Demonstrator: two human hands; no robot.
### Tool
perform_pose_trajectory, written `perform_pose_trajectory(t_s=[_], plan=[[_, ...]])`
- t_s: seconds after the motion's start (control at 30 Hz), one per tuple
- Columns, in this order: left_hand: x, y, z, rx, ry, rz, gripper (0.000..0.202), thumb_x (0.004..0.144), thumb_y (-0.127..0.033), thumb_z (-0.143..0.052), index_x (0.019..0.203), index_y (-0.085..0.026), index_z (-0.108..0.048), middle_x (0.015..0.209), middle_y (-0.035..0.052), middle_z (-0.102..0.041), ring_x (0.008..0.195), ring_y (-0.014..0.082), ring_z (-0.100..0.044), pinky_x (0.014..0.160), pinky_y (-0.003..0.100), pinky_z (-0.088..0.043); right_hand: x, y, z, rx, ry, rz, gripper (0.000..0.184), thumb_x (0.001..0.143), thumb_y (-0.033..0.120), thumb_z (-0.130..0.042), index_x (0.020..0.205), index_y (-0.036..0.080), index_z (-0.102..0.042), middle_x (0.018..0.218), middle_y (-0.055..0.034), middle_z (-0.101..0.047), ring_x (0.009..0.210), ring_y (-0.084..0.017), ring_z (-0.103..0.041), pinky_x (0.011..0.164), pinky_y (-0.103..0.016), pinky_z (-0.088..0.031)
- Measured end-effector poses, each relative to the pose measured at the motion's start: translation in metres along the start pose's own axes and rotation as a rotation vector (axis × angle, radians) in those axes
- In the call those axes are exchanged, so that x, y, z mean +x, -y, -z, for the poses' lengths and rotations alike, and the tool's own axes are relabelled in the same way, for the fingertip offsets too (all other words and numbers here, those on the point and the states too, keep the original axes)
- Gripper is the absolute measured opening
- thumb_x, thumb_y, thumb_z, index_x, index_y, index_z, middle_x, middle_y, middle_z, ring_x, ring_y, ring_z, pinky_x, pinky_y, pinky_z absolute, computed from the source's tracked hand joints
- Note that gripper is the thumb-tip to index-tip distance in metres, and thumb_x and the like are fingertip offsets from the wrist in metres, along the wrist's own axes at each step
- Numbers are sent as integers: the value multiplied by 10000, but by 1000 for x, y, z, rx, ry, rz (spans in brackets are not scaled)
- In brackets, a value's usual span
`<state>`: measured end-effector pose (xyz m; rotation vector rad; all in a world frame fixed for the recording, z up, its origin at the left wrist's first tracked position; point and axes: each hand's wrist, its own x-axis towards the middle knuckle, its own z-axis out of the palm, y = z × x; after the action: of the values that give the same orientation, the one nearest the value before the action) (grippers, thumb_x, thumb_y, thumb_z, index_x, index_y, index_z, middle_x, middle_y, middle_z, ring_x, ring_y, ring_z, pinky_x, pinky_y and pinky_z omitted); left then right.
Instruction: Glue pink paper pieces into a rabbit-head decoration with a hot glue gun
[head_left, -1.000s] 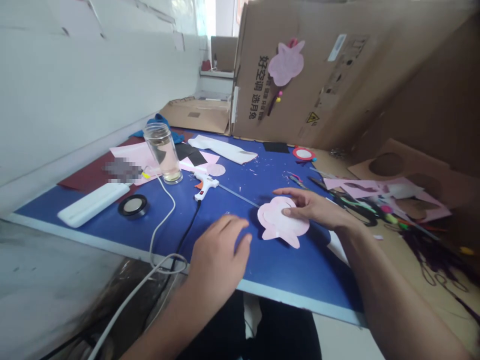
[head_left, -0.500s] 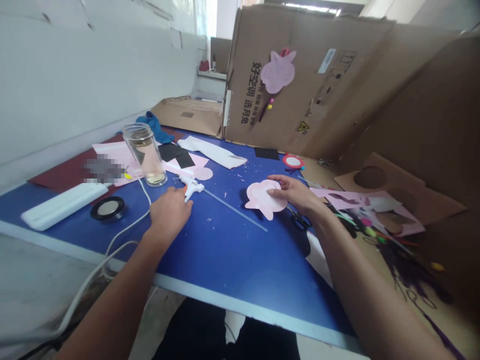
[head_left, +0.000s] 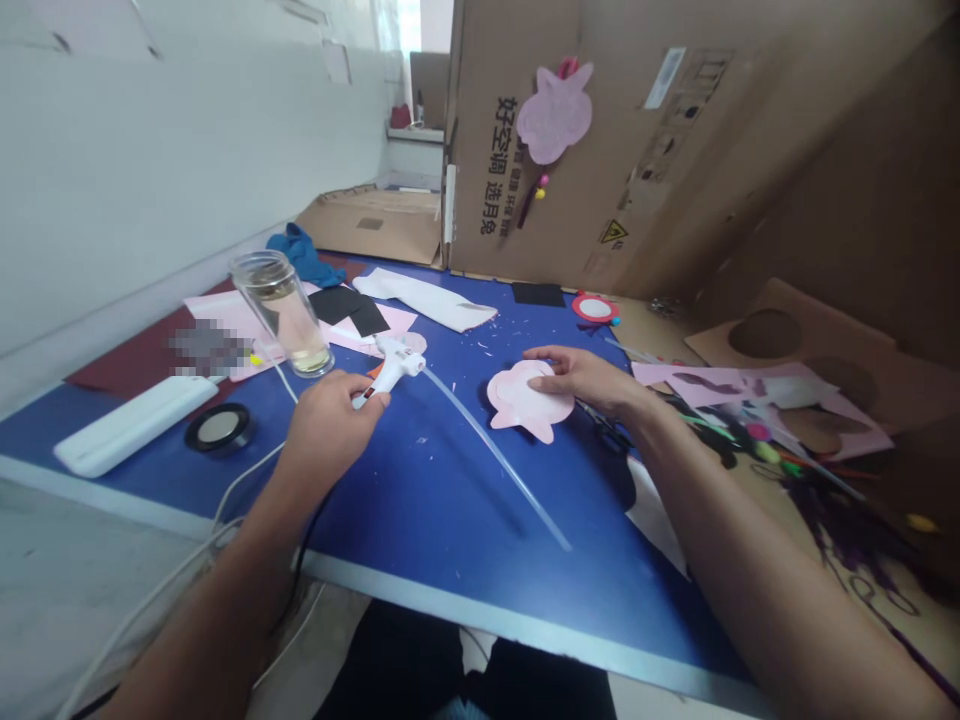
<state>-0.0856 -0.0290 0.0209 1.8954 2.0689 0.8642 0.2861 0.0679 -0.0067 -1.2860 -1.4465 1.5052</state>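
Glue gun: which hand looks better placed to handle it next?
Left, most likely: the left hand grips the glue gun by its handle, while the right hand holds the pink cutout.

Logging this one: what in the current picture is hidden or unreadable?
All in the head view:
- Glue gun: most of its handle, behind the left hand.
- Pink cutout: its underside, facing away; part of its edge, behind the right hand.
- White sheet: one side, behind the right forearm.
- Small print on the box: too small to read.
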Motion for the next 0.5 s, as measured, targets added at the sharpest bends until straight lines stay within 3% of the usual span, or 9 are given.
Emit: perform_pose_trajectory(t_s=[0.1,0.2,0.3,0.43,0.5], plan=[[-20,-15,2,-116,-11,-31,194,883,-411,-695,876,-268,-825,918,66,-755,820,272,-659,793,378,-455,2,0,-22,-6,69,-16,692,662,241,-1042,1302,199,-780,1046,-82,-874,804,-224,-779,697,-337,-635],[-35,-28,0,-206,14,-57,182,883,-400,-704,847,-261,-815,855,37,-720,753,228,-626,773,362,-456,4,-3,-38,-64,123,8,664,714,316,-1018,1321,200,-774,929,-41,-856,755,-205,-759,683,-330,-621],[-40,-36,-3,-294,53,-30,203,882,-418,-711,871,-248,-823,865,25,-716,721,204,-621,743,358,-463,0,-7,-38,-211,-8,124,548,740,306,-976,1253,215,-809,913,-35,-841,806,-214,-758,765,-360,-626],[-36,-49,-11,-446,143,62,234,870,-450,-732,904,-233,-812,809,22,-723,661,199,-619,661,351,-471,-21,-8,-32,-293,-240,253,430,743,286,-954,1155,253,-837,1131,-76,-846,1053,-282,-767,1062,-476,-584],[-35,-60,-21,-543,186,97,247,886,-462,-731,921,-227,-797,717,8,-692,619,200,-611,613,341,-462,-39,-6,-40,-223,-218,246,440,776,369,-957,1184,268,-829,1149,-78,-843,1085,-300,-771,1073,-497,-581]])
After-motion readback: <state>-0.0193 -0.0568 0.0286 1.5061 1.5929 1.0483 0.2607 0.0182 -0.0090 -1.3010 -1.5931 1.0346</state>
